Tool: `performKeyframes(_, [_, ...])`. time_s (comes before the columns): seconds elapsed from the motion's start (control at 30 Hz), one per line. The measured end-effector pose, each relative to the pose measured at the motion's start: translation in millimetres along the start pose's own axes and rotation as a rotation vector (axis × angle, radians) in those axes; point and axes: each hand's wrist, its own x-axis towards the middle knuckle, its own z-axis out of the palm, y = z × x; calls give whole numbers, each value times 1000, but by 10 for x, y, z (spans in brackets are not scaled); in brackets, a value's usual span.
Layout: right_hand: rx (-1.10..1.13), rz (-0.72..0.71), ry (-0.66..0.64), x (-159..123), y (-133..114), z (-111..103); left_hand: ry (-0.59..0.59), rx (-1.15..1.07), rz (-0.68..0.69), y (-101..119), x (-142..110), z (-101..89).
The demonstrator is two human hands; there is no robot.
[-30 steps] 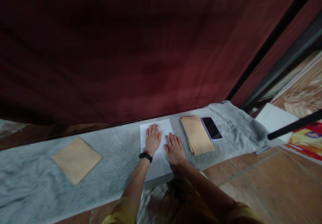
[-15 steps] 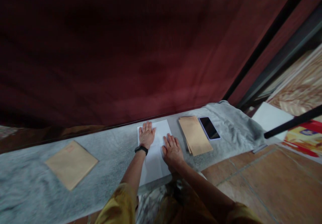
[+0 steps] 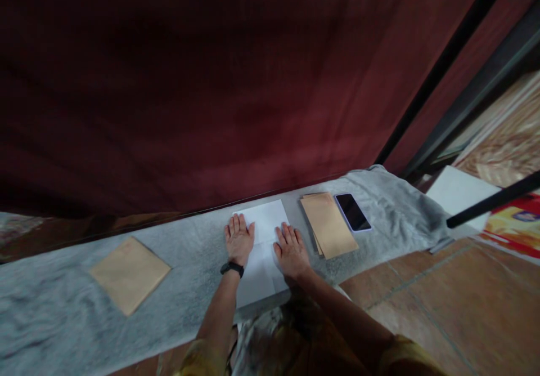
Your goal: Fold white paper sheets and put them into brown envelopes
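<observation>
A white sheet of paper [image 3: 262, 269] with crease lines lies on the grey cloth in front of me. My left hand [image 3: 239, 240] rests flat on its left edge, fingers stretched forward, a dark band around the wrist. On the paper's right side lies my right hand [image 3: 292, 252], palm down with the fingers slightly spread. Both hands are open and grip nothing. Just right of my right hand is a small stack of brown envelopes [image 3: 329, 225], with a phone [image 3: 353, 213] beside it.
Another brown envelope [image 3: 130, 274] lies turned at an angle to the left. The grey cloth [image 3: 189, 258] covers a long, narrow surface against a dark red curtain [image 3: 253, 94]. Black bars [image 3: 493, 200] and a white panel [image 3: 459, 191] stand to the right, above a tiled floor [image 3: 439, 297].
My left hand has slid toward me and to the left along the paper's edge, uncovering more of its upper part. My right hand stays nearly in place.
</observation>
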Motion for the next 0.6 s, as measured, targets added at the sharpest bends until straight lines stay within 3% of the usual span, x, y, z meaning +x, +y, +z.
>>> performKeyframes(0.6, [10,-8,17,4,13,49,136,-54,-49,-253,-770,-170])
